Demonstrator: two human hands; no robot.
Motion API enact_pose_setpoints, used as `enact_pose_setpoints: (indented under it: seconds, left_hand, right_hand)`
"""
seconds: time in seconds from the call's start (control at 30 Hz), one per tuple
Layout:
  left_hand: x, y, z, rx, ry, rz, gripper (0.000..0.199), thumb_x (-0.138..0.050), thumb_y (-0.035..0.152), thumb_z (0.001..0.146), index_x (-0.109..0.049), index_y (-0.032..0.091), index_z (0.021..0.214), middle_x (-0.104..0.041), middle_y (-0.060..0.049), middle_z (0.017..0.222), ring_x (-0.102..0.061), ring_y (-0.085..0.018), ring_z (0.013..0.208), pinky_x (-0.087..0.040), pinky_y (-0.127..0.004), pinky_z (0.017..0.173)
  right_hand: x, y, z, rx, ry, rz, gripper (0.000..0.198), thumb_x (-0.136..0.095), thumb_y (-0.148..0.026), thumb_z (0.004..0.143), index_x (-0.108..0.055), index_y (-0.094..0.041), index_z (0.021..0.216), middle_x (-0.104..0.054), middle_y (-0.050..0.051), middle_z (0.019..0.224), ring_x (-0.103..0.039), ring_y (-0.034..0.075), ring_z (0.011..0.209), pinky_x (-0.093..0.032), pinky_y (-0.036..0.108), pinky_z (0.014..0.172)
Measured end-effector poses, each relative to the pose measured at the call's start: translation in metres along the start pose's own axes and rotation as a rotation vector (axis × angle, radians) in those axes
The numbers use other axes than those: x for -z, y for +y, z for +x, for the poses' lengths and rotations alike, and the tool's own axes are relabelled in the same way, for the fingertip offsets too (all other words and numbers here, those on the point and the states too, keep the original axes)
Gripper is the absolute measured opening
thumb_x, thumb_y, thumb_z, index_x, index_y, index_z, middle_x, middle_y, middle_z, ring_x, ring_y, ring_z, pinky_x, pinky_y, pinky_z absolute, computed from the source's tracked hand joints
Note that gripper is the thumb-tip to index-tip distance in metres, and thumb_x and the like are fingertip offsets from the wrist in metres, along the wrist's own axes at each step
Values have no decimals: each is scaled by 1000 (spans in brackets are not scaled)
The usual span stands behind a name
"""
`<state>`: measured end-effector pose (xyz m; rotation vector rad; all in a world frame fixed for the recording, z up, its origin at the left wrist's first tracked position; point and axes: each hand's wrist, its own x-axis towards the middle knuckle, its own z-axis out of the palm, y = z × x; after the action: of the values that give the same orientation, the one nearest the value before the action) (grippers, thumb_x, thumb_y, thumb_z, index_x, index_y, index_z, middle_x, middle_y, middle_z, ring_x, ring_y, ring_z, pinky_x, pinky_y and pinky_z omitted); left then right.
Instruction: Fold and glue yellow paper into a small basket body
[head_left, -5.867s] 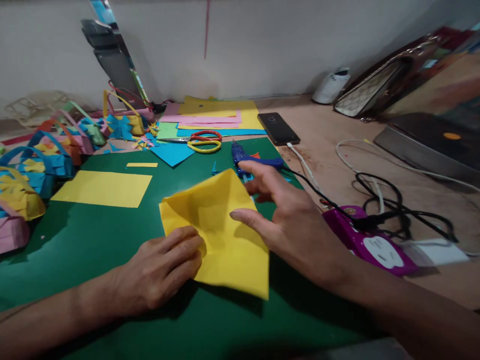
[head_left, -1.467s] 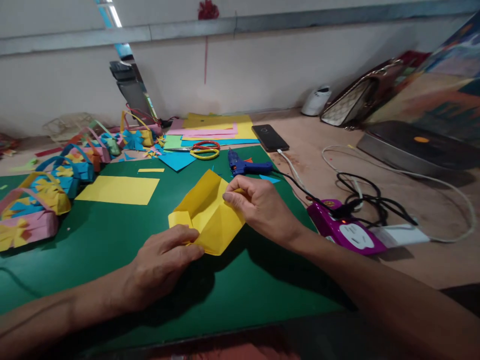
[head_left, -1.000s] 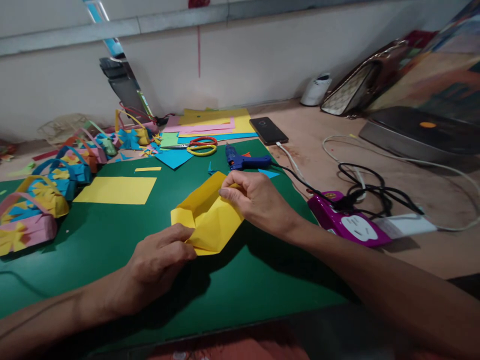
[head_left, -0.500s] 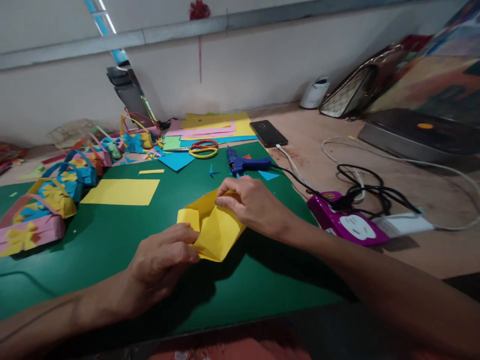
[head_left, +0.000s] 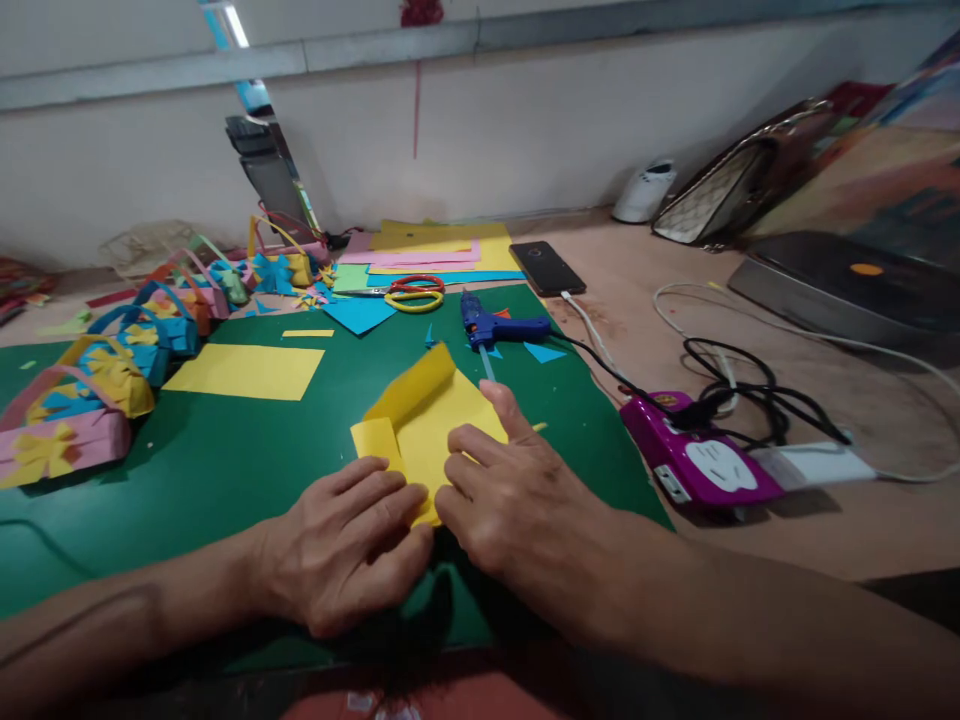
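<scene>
A folded sheet of yellow paper (head_left: 442,425) lies on the green mat, its far edge and left flap standing up. My left hand (head_left: 349,545) is closed on its near left edge, fingers on top and the thumb toward me. On the near right side, my right hand (head_left: 525,500) presses the same paper with curled fingers, thumb raised. The fingertips of both hands almost meet at the near edge; what lies under them is hidden. Just beyond the paper rests a blue glue gun (head_left: 506,325), its glue stick reaching toward my right thumb.
Several small paper baskets (head_left: 139,345) stand along the left. A yellow paper rectangle (head_left: 247,371), scissors (head_left: 415,294) and coloured sheets (head_left: 450,245) lie farther back. On the right are a phone (head_left: 547,268), a purple power strip (head_left: 701,455) with tangled cables, and a dark-lidded box (head_left: 855,290).
My right hand has come down from the paper's far edge to its near right side. The paper now lies flatter, and my left hand has slid right along the near edge.
</scene>
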<state>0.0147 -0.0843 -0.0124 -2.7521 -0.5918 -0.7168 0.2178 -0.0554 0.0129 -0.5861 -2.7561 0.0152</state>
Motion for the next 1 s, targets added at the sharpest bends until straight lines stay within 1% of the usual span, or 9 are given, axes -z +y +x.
enact_pose_setpoints:
  seconds: [0.2,0.3,0.37,0.47,0.6,0.67,0.77,0.9,1.0]
  left_hand:
    - [-5,-4,1,294,-233,-91,32,-49,36,87,-49,15,111,-66,-9,102,-59,-20,93,-32,-45,97]
    - [-6,-4,4,331,-308,-140,17,-44,25,89,-53,18,102,-65,-6,100,-59,-20,92,-24,-49,100]
    - [-7,-5,3,340,-316,-152,15,-40,18,89,-55,19,91,-66,-5,95,-59,-20,87,-25,-49,98]
    - [-6,-10,1,373,-315,-175,17,-40,14,85,-57,19,86,-66,-4,86,-59,-20,80,-31,-47,92]
    - [4,-18,2,468,-212,-306,21,-41,13,84,-61,18,90,-66,-4,79,-59,-19,75,-38,-40,82]
    - [13,-22,6,573,-143,-471,21,-42,18,86,-63,16,86,-65,-3,72,-58,-17,69,-41,-33,73]
    - [24,-25,11,853,-104,-854,26,-46,31,86,-65,14,78,-61,-1,65,-54,-13,58,-40,-23,54]
    - [25,-26,14,1191,37,-1389,29,-63,41,76,-66,12,82,-63,-3,69,-55,-12,56,-43,-22,52]
    - [19,-26,15,1256,186,-1630,33,-72,37,67,-67,11,88,-67,-7,77,-60,-16,64,-47,-25,59]
  right_hand:
    - [-3,-1,4,76,-16,-255,18,-52,-9,76,-59,-20,63,-56,1,61,-49,19,65,-20,59,101]
    - [-1,-3,4,76,6,-254,26,-45,-9,81,-59,-20,62,-55,2,59,-48,18,63,-20,54,101]
    - [1,-2,6,67,17,-253,33,-37,-7,85,-59,-20,63,-57,2,60,-52,19,69,-18,54,100]
    - [4,6,10,-7,59,-270,36,-31,-8,89,-61,-19,73,-64,6,79,-54,25,97,-15,57,100]
    - [7,21,17,-117,333,-208,13,-46,-16,87,-58,-19,87,-60,9,110,-46,29,116,-18,57,99]
    - [9,25,19,-158,479,-106,7,-51,-18,84,-56,-19,89,-59,10,108,-48,28,114,-24,55,98]
    - [10,26,20,-224,626,89,7,-54,-19,83,-54,-20,89,-57,8,100,-53,24,105,-37,46,92]
    - [2,27,21,-403,561,439,4,-54,-24,84,-53,-21,87,-58,3,88,-57,17,87,-44,34,80]
    - [-8,34,24,-586,515,715,16,-55,-33,82,-54,-20,92,-60,4,95,-56,19,92,-44,36,84]
